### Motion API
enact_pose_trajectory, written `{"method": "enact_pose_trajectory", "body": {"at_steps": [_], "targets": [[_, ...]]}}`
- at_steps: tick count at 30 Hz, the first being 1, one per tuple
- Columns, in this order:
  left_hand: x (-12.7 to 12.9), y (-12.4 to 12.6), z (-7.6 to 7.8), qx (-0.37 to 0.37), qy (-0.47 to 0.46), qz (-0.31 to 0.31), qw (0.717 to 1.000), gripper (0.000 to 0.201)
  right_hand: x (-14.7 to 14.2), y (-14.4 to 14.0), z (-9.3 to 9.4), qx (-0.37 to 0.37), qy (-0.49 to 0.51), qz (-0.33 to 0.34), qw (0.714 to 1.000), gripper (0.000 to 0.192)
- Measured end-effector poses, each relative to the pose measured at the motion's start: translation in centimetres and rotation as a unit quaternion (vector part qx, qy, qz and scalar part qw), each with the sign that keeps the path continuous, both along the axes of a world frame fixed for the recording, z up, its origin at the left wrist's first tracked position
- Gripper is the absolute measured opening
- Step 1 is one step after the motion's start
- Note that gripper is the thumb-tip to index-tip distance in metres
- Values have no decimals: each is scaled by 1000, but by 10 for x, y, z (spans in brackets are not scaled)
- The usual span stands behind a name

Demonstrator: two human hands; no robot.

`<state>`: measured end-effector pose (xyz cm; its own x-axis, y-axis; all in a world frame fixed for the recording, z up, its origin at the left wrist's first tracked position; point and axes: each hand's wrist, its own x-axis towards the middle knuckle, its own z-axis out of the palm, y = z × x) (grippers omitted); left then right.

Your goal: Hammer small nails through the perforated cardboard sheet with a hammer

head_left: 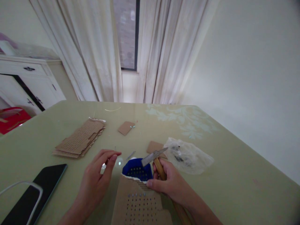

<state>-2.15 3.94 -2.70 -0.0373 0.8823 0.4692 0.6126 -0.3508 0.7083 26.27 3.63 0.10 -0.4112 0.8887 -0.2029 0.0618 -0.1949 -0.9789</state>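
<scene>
My right hand (172,184) grips a wooden-handled hammer (156,156), its metal head pointing left above a blue perforated block (137,170). The same hand's fingertips rest on the top edge of a cardboard sheet (140,203) dotted with rows of small metal pins. My left hand (98,178) hovers left of the blue block, thumb and forefinger pinched together on something tiny that I cannot make out. A loose nail (130,155) lies on the table just beyond the block.
A stack of perforated cardboard sheets (81,139) lies at the left, small cardboard pieces (126,127) in the middle, a clear plastic bag (188,156) at the right. A dark tablet (35,190) with a white cable sits at the near left. A white cabinet (30,84) stands beyond the green table (234,175).
</scene>
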Motion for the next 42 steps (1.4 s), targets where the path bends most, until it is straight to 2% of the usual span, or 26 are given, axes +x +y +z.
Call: {"method": "enact_pose_trajectory", "body": {"at_steps": [2, 4, 6, 8, 16, 23, 26, 29, 31, 33, 37, 42], "targets": [[-16, 18, -16, -28, 90, 25, 995, 34, 0, -1, 1, 5, -14, -5, 1000, 46], [-28, 30, -31, -51, 181, 11, 982, 42, 0, -1, 1, 12, -25, -6, 1000, 44], [-35, 34, -41, -70, 225, -1, 972, 44, 0, -2, 1, 16, -34, -7, 999, 42], [-37, 33, -43, -81, 235, -5, 969, 42, 0, -3, 1, 20, -41, -8, 999, 42], [-35, 24, -28, -108, 230, 10, 967, 39, 1, -5, 5, 25, -41, -9, 999, 37], [-33, 21, -26, -92, 207, 50, 973, 39, 4, -2, 0, -3, 5, 0, 1000, 39], [-28, 18, -11, -60, 164, 52, 983, 42, 1, -3, 1, 16, 5, -10, 1000, 41], [-12, 4, 18, 1, 44, 13, 999, 35, -2, -4, 3, 36, -5, -30, 999, 42], [3, -10, 36, 19, -19, -41, 999, 24, -4, -4, 2, 46, -12, -36, 998, 40], [18, -26, 47, 30, -52, -94, 994, 18, -6, -4, 1, 55, -17, -35, 998, 37], [39, -44, 46, -24, -68, -171, 983, 11, -9, -3, -3, 55, -15, -38, 998, 37], [47, -45, 36, -69, -20, -166, 984, 9, -10, -3, -3, 50, -8, -34, 998, 38]]}}
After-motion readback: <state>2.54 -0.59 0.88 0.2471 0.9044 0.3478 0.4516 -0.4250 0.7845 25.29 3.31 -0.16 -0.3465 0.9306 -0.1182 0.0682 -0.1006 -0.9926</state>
